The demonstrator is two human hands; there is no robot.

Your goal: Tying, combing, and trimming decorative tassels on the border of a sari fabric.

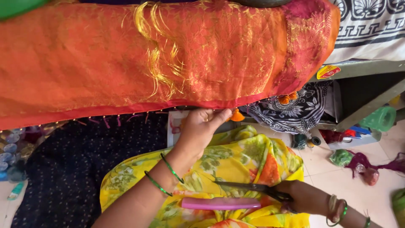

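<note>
Our left hand (198, 126) pinches an orange tassel (237, 116) between thumb and fingertips, right at the lower hem of the orange sari (126, 59). The tassel is a small, bright orange tuft, half hidden by the fingers, hanging from the red border that runs along that hem. Further tassels (287, 99) hang from the same hem, to the right of the one we hold. Our right hand (306, 197) is closed around the handles of black scissors (249, 186), well below the hem, blades pointing left over our yellow floral lap cloth (244, 156). A pink comb (220, 203) lies on that cloth just below the scissors. The sari is gold-patterned with loose gold threads (156, 55) trailing across it. Below its hem, to the left, dark dotted fabric (71, 164) spreads out; to the right, tiled floor (333, 177) lies open between scattered thread bundles.
</note>
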